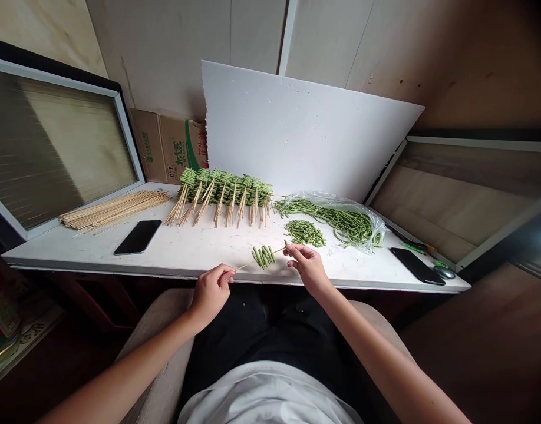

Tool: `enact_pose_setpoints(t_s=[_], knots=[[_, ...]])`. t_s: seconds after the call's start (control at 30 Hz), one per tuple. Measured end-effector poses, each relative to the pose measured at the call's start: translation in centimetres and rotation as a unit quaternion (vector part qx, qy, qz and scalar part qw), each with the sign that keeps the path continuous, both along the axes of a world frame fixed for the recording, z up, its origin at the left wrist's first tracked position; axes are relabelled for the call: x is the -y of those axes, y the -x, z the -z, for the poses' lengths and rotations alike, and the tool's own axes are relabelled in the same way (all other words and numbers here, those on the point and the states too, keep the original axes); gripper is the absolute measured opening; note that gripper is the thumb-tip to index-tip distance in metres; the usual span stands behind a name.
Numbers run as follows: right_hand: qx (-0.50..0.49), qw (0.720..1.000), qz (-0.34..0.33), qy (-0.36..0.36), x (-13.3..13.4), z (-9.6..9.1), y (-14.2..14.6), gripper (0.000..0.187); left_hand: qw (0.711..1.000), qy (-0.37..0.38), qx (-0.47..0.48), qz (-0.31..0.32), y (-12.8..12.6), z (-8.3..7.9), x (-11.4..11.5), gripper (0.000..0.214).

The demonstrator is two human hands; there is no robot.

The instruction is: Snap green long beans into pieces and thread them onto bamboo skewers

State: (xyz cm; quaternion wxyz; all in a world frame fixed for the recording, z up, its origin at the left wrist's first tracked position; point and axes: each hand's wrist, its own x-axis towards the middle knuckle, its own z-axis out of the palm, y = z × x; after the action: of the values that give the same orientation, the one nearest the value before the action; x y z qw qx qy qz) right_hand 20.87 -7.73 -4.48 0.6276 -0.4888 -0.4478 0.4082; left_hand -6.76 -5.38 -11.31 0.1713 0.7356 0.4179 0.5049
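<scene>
Over the near edge of the desk (pixel 173 253), the left hand (pixel 211 294) grips a stick (pixel 244 266) threaded with cut beans (pixel 263 257); the right hand (pixel 309 268) pinches a bean piece (pixel 286 242) at its other end. If that end is sharp, a slip could prick the right hand; pressing off-centre might split the bean piece.

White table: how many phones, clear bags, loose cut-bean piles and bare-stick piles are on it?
Phones: 2
Clear bag: 1
Loose cut-bean pile: 1
Bare-stick pile: 1
Total: 5
</scene>
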Motion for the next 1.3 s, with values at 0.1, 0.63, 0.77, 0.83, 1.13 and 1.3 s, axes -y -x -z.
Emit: enact_pose_setpoints(t_s=[0.1,0.63,0.77,0.83,1.13,1.3], knots=[[0.014,0.999,0.027,-0.009,0.1,0.1,0.4,0.036,1.000,-0.004,-0.001,0.004,0.0,0.0,0.1,0.021],[0.013,0.996,0.052,-0.067,1.2,0.3,2.2,0.034,1.000,0.006,0.016,0.021,-0.1,-0.1,1.0,0.022],[0.010,0.996,0.042,-0.083,1.3,0.4,2.4,0.030,1.000,0.011,0.018,0.021,-0.1,-0.1,0.9,0.023],[0.010,0.995,0.036,-0.091,1.3,0.5,2.5,0.028,1.000,0.013,0.019,0.019,-0.1,-0.1,0.9,0.023],[-0.011,0.996,0.049,-0.068,1.4,1.3,3.3,0.033,1.000,0.004,0.012,0.001,0.1,-0.3,0.7,0.023],[-0.001,0.995,0.051,-0.086,1.3,1.0,3.2,0.034,0.999,0.016,0.011,0.027,0.0,-0.2,0.5,0.025]])
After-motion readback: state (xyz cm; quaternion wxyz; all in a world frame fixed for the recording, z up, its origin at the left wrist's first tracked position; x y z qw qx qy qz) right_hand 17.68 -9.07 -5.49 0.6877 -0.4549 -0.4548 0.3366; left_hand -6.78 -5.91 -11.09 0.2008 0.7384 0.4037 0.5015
